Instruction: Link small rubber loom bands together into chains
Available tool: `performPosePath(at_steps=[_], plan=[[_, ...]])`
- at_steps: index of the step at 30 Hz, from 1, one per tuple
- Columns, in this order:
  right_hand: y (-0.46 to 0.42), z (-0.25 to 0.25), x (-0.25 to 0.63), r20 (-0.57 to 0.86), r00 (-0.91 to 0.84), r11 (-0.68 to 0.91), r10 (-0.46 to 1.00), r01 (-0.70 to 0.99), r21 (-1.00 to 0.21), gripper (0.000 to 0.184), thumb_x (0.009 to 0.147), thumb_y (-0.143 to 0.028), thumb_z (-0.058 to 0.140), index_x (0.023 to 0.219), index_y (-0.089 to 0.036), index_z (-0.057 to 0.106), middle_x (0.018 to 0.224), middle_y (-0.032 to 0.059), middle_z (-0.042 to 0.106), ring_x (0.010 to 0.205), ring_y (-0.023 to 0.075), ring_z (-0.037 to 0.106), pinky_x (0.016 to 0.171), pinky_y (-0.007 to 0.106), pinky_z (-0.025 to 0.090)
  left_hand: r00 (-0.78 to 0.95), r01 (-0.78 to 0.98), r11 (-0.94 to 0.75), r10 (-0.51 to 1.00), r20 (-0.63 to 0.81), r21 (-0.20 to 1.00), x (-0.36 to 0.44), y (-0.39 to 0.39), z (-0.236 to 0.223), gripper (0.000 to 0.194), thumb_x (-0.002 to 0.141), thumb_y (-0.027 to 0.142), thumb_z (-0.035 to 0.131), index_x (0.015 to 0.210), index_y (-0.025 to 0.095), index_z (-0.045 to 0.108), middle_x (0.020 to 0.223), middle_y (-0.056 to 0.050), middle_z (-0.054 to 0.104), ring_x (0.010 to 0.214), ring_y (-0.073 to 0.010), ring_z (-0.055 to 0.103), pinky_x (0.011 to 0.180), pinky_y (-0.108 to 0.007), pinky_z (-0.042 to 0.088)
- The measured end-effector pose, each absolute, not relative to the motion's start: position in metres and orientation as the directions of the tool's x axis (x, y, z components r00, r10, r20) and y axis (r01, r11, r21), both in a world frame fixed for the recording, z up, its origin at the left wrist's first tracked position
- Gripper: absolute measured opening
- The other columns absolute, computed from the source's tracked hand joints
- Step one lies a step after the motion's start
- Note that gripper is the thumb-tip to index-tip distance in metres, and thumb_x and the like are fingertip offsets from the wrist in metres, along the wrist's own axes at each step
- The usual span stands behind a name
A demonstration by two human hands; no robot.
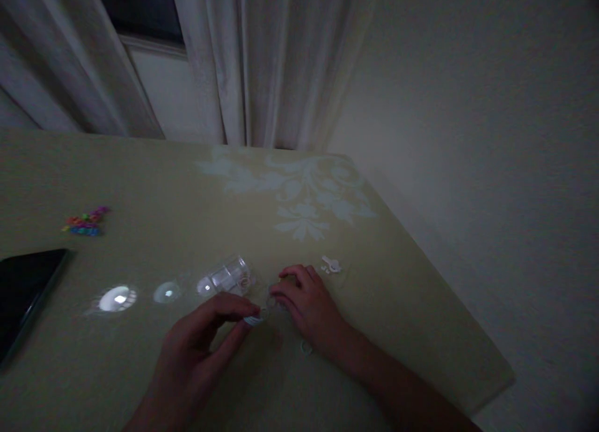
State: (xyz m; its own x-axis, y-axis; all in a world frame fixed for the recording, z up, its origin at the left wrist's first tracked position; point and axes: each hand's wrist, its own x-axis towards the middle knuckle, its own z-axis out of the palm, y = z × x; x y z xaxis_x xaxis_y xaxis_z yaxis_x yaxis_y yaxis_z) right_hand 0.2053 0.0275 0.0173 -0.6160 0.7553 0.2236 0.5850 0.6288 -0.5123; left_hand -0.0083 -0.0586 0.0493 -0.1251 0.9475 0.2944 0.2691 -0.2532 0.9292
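Between its thumb and index finger my left hand (199,338) pinches a small whitish striped piece (253,321), too small and dim to name. My right hand (304,301) is just to the right, fingers curled and tips low over the table. At those fingertips is a small clear ring-like piece (271,302); what exactly the fingers grip is hard to see. Behind the hands a clear plastic tube-shaped container (224,276) lies on its side. A pale ring (306,348) rests on the table below my right wrist. Beyond the right hand lies a small white piece (332,265) with bits beside it.
A pile of small colourful pieces (87,222) lies at the left of the table (187,226). Nearer, at the left edge, is a dark flat device (28,294). Curtains (281,63) hang behind the table, and a wall (468,138) runs along its right side.
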Motion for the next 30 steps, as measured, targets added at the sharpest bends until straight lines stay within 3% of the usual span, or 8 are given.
performPosePath(at_steps=[10, 19, 27, 30], plan=[[0.025, 0.011, 0.204, 0.146, -0.654, 0.659, 0.742, 0.673, -0.337, 0.004, 0.099, -0.017, 0.071, 0.102, -0.016, 0.068, 0.114, 0.0109, 0.065, 0.105, 0.0276, 0.056, 0.092, 0.043, 0.050, -0.069, 0.272, -0.272, 0.951, 0.300, 0.923, -0.009, -0.056, 0.045, 0.014, 0.093, 0.021, 0.069, 0.095, 0.030, 0.079, 0.088, 0.002, 0.081, 0.081, -0.0135, 0.078, 0.075, -0.016, 0.061], [0.020, 0.033, 0.208, 0.127, -0.644, 0.619, 0.754, 0.633, -0.465, 0.012, 0.095, -0.018, 0.075, 0.102, -0.019, 0.066, 0.117, 0.0080, 0.064, 0.111, 0.0256, 0.055, 0.099, 0.043, 0.046, -0.032, 0.344, -0.306, 0.941, 0.337, 0.888, -0.011, -0.056, 0.038, 0.012, 0.091, 0.023, 0.072, 0.094, 0.029, 0.081, 0.089, 0.000, 0.083, 0.082, -0.0183, 0.080, 0.074, -0.022, 0.063], [0.019, 0.018, 0.205, 0.160, -0.702, 0.717, 0.694, 0.651, -0.251, 0.006, 0.092, -0.012, 0.065, 0.095, -0.017, 0.064, 0.108, 0.0123, 0.067, 0.100, 0.0288, 0.055, 0.088, 0.044, 0.047, -0.003, 0.356, -0.367, 0.919, 0.394, 0.859, -0.013, -0.055, 0.037, 0.015, 0.091, 0.018, 0.073, 0.095, 0.031, 0.080, 0.090, 0.002, 0.082, 0.085, -0.0164, 0.078, 0.076, -0.021, 0.062], [0.021, 0.015, 0.208, 0.176, -0.710, 0.727, 0.682, 0.634, -0.264, 0.009, 0.091, -0.009, 0.062, 0.095, -0.017, 0.063, 0.107, 0.0133, 0.067, 0.100, 0.0294, 0.055, 0.090, 0.045, 0.047, -0.021, 0.359, -0.347, 0.925, 0.379, 0.866, -0.012, -0.056, 0.036, 0.016, 0.091, 0.017, 0.074, 0.097, 0.031, 0.078, 0.091, 0.003, 0.081, 0.085, -0.0150, 0.078, 0.077, -0.020, 0.061]])
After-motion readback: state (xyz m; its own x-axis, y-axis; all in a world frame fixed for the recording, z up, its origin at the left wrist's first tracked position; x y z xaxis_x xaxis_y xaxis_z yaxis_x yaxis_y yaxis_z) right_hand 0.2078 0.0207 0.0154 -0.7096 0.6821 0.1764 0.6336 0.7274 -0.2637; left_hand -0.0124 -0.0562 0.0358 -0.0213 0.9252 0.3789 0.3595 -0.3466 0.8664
